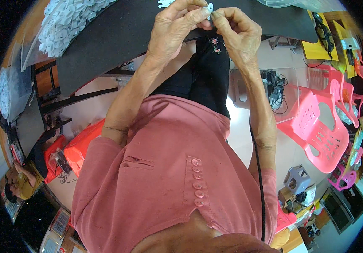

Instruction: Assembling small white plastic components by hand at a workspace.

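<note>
I am holding a small white plastic piece between both hands, above the near edge of the dark worktop. The fingers of my left hand are pinching it narrowly from the left, while my right hand is closing thumb and forefinger on it from the right; the piece is mostly hidden by my fingertips, so I cannot tell its full shape. A heap of white round plastic parts, flat and disc-like, is lying on the worktop's far left, partly behind a clear plastic sheet. The worktop is showing a smooth, matt black surface on a dark metal frame. My pink buttoned shirt and black trousers with a small flower motif are filling the middle of the view. On the pale floor to my right a pink slatted plastic chair and a small grey stool are standing well apart from my hands. At lower left an orange container is sitting, and another person is crouching beyond it.
</note>
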Tool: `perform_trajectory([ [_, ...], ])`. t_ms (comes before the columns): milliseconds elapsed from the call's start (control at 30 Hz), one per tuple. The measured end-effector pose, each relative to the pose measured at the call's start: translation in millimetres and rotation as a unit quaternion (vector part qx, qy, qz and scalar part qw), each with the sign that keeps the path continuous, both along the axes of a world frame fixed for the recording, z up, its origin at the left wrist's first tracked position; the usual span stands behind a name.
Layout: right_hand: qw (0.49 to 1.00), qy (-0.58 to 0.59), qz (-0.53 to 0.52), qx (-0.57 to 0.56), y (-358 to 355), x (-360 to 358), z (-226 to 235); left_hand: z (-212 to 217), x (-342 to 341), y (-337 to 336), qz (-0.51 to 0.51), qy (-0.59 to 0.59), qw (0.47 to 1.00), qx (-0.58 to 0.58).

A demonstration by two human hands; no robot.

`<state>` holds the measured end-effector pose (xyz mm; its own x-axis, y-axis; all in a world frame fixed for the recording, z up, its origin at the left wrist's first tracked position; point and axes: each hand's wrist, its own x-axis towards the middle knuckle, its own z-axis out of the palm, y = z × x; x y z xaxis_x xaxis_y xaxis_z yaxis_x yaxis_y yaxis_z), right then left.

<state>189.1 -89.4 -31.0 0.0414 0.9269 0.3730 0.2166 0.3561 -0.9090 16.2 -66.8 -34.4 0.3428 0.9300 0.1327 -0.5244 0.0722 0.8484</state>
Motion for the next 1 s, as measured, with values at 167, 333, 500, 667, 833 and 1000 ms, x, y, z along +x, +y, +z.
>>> perform_trajectory([
  [167,1.000,-0.016,-0.015,-0.004,-2.4,-0.9,0.7,1.7,0.8,0.8,-0.004,-0.002,1.000,0.000],
  [333,1.000,0.010,0.007,-0.028,-0.7,3.9,2.9,7.1,2.3,-2.8,0.017,0.008,1.000,-0.009],
  [500,0.993,0.105,0.014,-0.051,4.7,5.6,3.9,10.2,1.2,-4.6,0.021,-0.010,1.000,-0.018],
  [667,0.997,0.047,0.014,-0.051,0.3,-1.2,12.1,27.2,-14.6,-7.4,0.035,0.072,0.996,0.037],
  [833,0.998,0.013,-0.002,-0.060,-1.3,-5.2,14.6,94.5,-58.6,1.5,0.191,0.114,0.944,0.245],
  [1000,0.998,0.010,0.004,-0.055,1.0,-8.6,16.3,169.2,-134.3,35.9,0.474,0.434,0.632,0.433],
])
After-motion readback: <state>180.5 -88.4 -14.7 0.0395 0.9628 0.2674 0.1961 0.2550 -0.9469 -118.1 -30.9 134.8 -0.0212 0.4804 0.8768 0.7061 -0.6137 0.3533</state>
